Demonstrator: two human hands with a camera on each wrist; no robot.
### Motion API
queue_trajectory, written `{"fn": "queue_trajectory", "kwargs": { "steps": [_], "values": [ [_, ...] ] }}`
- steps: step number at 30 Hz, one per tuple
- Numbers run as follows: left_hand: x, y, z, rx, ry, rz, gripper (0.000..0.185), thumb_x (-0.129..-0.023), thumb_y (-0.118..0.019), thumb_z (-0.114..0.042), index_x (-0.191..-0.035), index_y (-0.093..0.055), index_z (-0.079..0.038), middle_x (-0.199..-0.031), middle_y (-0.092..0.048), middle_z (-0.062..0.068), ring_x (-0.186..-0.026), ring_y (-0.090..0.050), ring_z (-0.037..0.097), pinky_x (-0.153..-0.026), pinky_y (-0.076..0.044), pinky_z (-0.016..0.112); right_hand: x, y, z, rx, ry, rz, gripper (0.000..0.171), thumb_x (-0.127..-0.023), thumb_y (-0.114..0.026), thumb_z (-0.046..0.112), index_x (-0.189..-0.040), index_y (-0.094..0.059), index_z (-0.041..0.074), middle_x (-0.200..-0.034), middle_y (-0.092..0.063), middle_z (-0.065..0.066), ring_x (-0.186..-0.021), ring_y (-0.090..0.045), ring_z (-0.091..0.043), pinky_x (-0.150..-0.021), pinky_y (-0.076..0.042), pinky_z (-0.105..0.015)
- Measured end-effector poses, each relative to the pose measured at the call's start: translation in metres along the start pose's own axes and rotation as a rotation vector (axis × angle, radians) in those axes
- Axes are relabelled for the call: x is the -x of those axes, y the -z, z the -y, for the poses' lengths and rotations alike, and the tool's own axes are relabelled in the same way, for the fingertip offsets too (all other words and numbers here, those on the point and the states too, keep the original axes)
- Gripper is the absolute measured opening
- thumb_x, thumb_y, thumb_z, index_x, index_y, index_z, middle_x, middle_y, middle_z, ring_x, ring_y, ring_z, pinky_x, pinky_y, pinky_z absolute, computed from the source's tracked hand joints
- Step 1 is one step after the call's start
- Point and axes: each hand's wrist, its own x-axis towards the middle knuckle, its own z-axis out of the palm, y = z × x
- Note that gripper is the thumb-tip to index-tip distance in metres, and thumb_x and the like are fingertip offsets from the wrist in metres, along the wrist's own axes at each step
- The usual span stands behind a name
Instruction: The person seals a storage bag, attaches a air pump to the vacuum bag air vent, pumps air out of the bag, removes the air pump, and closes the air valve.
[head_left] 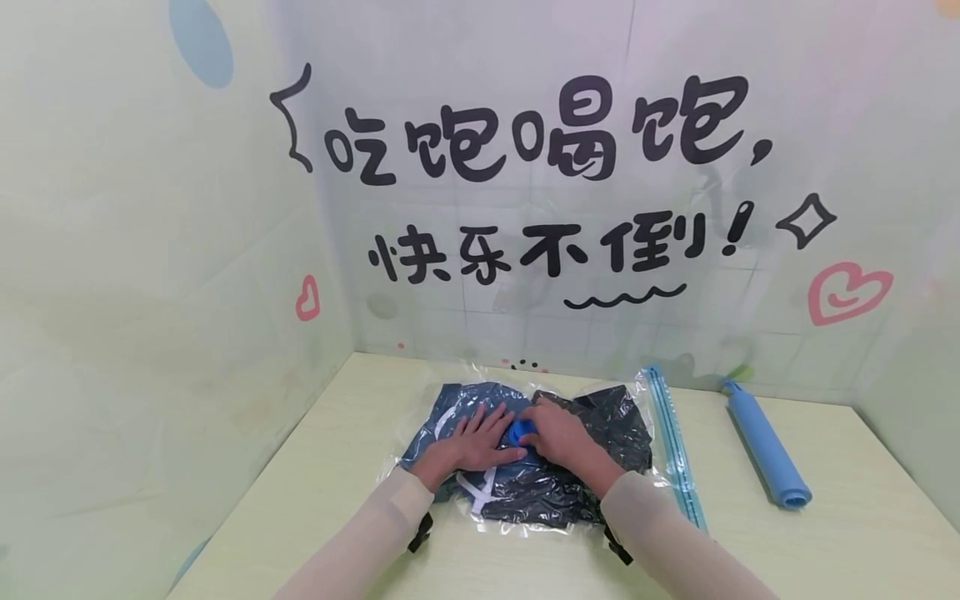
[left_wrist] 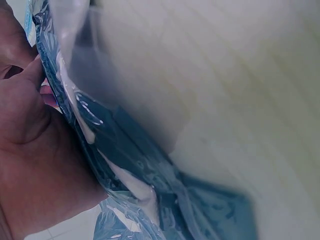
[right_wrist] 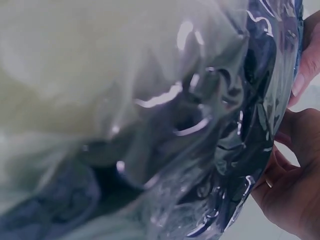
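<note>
Our left hand (head_left: 472,442) lies flat on the bag (head_left: 600,417) of clothes; our right hand (head_left: 558,437) grips its blue valve (head_left: 519,433). We judge the valve is being worked; the pump (head_left: 765,450) comes next.

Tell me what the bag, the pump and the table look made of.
Bag: clear glossy plastic film; it wrinkles, throws glare, and shows dark cloth inside. Pump: probably matte blue plastic, with a smooth, even tube surface. Table: pale yellow-green with faint grain lines, perhaps laminate or painted wood; the look leaves it open.
</note>
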Motion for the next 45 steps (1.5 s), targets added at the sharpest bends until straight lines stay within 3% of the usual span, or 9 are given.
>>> {"fn": "queue_trajectory", "kwargs": {
  "steps": [10, 16, 23, 30, 36, 39, 45],
  "values": [
    [0.003, 0.002, -0.002, -0.002, -0.012, -0.005, 0.078, -0.104, -0.044, -0.057, -0.164, -0.020, -0.012, -0.169, -0.009, 0.008, -0.153, 0.000, 0.035, -0.118, -0.009, 0.058, 0.002, -0.007, 0.005, 0.067, -0.070, -0.092, 0.039, -0.091, -0.079, 0.037, -0.107, -0.066, 0.004, -0.088, -0.054, -0.009, -0.071, -0.063, -0.029, -0.062, -0.055, -0.047],
    [0.003, 0.001, -0.002, -0.004, -0.004, -0.008, 0.077, -0.105, -0.044, -0.057, -0.164, -0.021, -0.013, -0.169, -0.010, 0.007, -0.153, -0.001, 0.035, -0.118, -0.009, 0.058, 0.000, -0.012, 0.011, 0.118, -0.146, -0.087, 0.053, -0.093, -0.075, 0.043, -0.119, -0.063, -0.001, -0.098, -0.059, -0.016, -0.081, -0.067, -0.035, -0.067, -0.057, -0.052],
    [0.001, 0.003, -0.001, -0.005, -0.003, 0.003, 0.079, -0.104, -0.044, -0.059, -0.164, -0.021, -0.014, -0.169, -0.009, 0.006, -0.153, 0.001, 0.034, -0.118, -0.007, 0.057, 0.000, -0.014, 0.015, 0.145, -0.180, -0.103, 0.057, -0.095, -0.070, 0.047, -0.120, -0.063, -0.004, -0.099, -0.061, -0.020, -0.084, -0.068, -0.037, -0.069, -0.057, -0.053],
    [-0.004, -0.005, 0.007, 0.014, -0.018, 0.002, 0.084, -0.102, -0.039, -0.065, -0.165, -0.017, -0.015, -0.170, -0.005, 0.005, -0.153, 0.005, 0.033, -0.118, -0.004, 0.057, 0.005, -0.009, 0.008, 0.042, -0.122, -0.052, 0.063, -0.095, -0.071, 0.044, -0.132, -0.057, -0.005, -0.114, -0.060, -0.025, -0.099, -0.066, -0.041, -0.078, -0.056, -0.055],
    [-0.007, -0.011, 0.011, 0.026, -0.023, -0.017, 0.085, -0.101, -0.038, -0.067, -0.165, -0.016, -0.017, -0.170, -0.005, 0.005, -0.153, 0.005, 0.033, -0.118, -0.004, 0.057, 0.006, 0.001, 0.000, -0.115, 0.070, 0.017, 0.034, -0.095, -0.073, 0.011, -0.125, -0.060, 0.002, -0.109, -0.054, -0.019, -0.094, -0.063, -0.034, -0.082, -0.054, -0.051],
    [-0.003, -0.006, 0.008, 0.030, -0.024, -0.016, 0.084, -0.102, -0.040, -0.066, -0.165, -0.017, -0.015, -0.170, -0.006, 0.006, -0.153, 0.004, 0.034, -0.118, -0.005, 0.057, 0.007, 0.003, -0.006, -0.147, 0.155, 0.006, 0.032, -0.092, -0.072, -0.001, -0.123, -0.065, 0.002, -0.106, -0.054, -0.014, -0.093, -0.060, -0.030, -0.084, -0.053, -0.048],
    [0.002, 0.002, 0.001, 0.016, -0.027, 0.006, 0.081, -0.104, -0.040, -0.062, -0.164, -0.018, -0.012, -0.169, -0.008, 0.008, -0.152, 0.002, 0.037, -0.118, -0.008, 0.058, 0.006, -0.002, -0.010, -0.145, 0.123, -0.020, 0.027, -0.093, -0.071, 0.001, -0.120, -0.069, 0.004, -0.103, -0.053, -0.008, -0.090, -0.060, -0.024, -0.084, -0.053, -0.044]
  ]
}}
